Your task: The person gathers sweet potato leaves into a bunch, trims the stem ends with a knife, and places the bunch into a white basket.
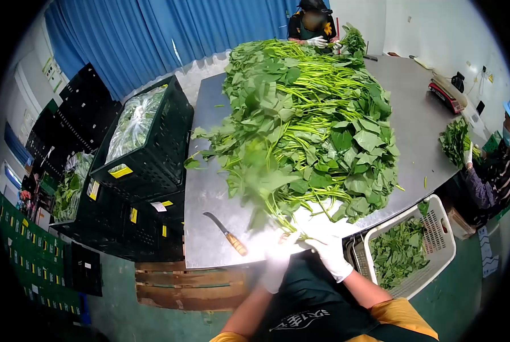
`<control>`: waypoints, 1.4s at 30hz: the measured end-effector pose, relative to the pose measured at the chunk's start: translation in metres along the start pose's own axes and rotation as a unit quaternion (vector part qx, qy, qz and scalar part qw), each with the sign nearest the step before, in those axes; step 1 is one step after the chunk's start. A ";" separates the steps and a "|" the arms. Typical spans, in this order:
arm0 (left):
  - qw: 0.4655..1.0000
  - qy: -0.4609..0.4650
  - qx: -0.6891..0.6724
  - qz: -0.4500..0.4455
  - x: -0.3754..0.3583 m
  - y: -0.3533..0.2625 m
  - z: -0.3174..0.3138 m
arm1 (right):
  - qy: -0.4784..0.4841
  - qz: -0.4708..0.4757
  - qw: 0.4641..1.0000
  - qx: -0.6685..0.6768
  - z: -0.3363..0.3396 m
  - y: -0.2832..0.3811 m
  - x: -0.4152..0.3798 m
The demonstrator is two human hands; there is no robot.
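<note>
A large heap of leafy green stalks (312, 114) covers the steel table (414, 119). Both my hands wear white gloves at the table's near edge. My left hand (276, 259) grips the stem ends of a bunch of greens (260, 176), which looks blurred. My right hand (329, 251) is closed around the same stems just to the right. A knife (226, 232) with a wooden handle lies on the table to the left of my left hand.
A white basket (437, 239) with trimmed leaves sits at my right. Black crates (152, 154) holding bagged greens stand left of the table, above a wooden pallet (186, 285). One person works at the far end (315, 25), another at the right (488, 171). A scale (446, 94) rests far right.
</note>
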State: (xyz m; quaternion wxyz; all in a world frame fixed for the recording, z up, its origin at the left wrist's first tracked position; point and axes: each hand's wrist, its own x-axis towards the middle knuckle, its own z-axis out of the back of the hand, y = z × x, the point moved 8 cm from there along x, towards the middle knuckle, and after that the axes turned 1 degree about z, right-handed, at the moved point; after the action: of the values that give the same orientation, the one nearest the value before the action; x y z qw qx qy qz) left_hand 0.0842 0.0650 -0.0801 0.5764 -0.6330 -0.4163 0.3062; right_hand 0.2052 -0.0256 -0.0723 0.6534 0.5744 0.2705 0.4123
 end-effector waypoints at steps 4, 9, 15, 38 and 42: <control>0.997 -0.025 0.051 -0.054 -0.005 -0.006 -0.004 | -0.032 -0.075 0.990 0.118 0.030 -0.014 -0.010; 0.999 -0.015 0.038 0.008 0.001 -0.036 0.023 | -0.205 0.004 0.737 0.644 0.144 -0.064 -0.029; 0.974 0.215 0.025 0.067 -0.006 -0.049 -0.021 | 0.142 -0.215 0.923 0.285 0.066 -0.012 -0.012; 0.994 0.015 0.102 0.021 -0.019 0.005 -0.001 | 0.012 -0.069 0.989 0.131 0.005 -0.007 -0.010; 0.996 0.006 0.089 0.002 -0.018 -0.001 -0.002 | -0.025 0.024 0.998 0.057 0.031 -0.009 -0.026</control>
State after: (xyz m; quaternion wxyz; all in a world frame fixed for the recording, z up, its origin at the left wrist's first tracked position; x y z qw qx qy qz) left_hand 0.0775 0.0477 -0.0800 0.6324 -0.5815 -0.3832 0.3393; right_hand 0.2199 -0.0639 -0.0785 0.6161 0.6275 0.2634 0.3966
